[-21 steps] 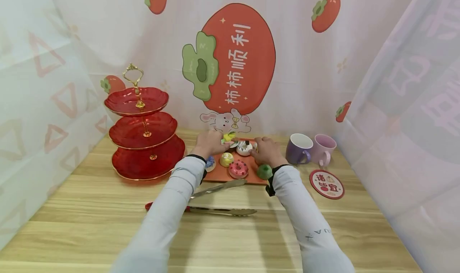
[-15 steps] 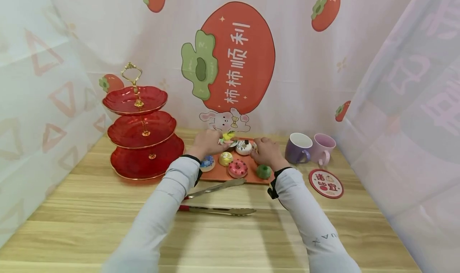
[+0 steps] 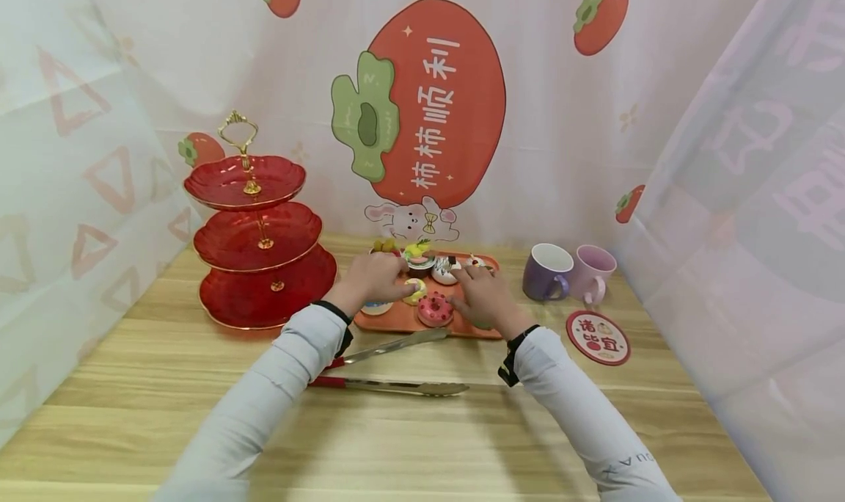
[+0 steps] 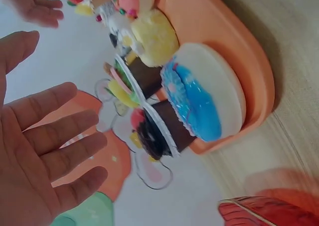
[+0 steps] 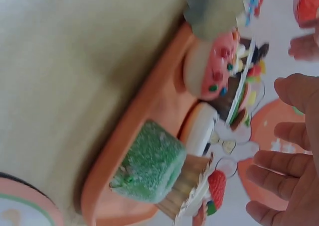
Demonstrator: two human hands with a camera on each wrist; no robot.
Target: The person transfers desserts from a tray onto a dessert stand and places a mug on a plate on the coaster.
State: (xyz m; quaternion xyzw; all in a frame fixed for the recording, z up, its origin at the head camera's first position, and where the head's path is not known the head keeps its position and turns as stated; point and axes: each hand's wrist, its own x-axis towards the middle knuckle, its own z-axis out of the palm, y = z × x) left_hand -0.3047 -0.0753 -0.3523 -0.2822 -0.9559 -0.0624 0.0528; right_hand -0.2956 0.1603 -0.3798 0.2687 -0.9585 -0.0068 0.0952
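My left hand [image 3: 371, 278] hovers over the left part of an orange tray [image 3: 396, 318] of toy-like pastries; its fingers are straight and spread in the left wrist view. Below it lie a blue-iced donut [image 4: 204, 99] and a yellow cake [image 4: 155, 37]. Over the tray's right part is my right hand [image 3: 487, 296], fingers extended and holding nothing in the right wrist view. A green cake [image 5: 152, 161] sits beneath it, mostly hidden in the head view. Between the hands are a pink donut [image 3: 435, 309], a white donut [image 3: 445, 270] and a yellow-topped cupcake [image 3: 419, 261].
A red three-tier stand [image 3: 264, 234] with a gold handle is at left. Metal tongs [image 3: 403, 387] with red handles lie before the tray. A purple mug [image 3: 544, 274], a pink mug [image 3: 590, 274] and a round coaster [image 3: 598, 338] stand at right.
Both hands have drawn back toward me. The cupcake and another cake at the tray's back left now show more fully, while the right hand covers most of the green cake.
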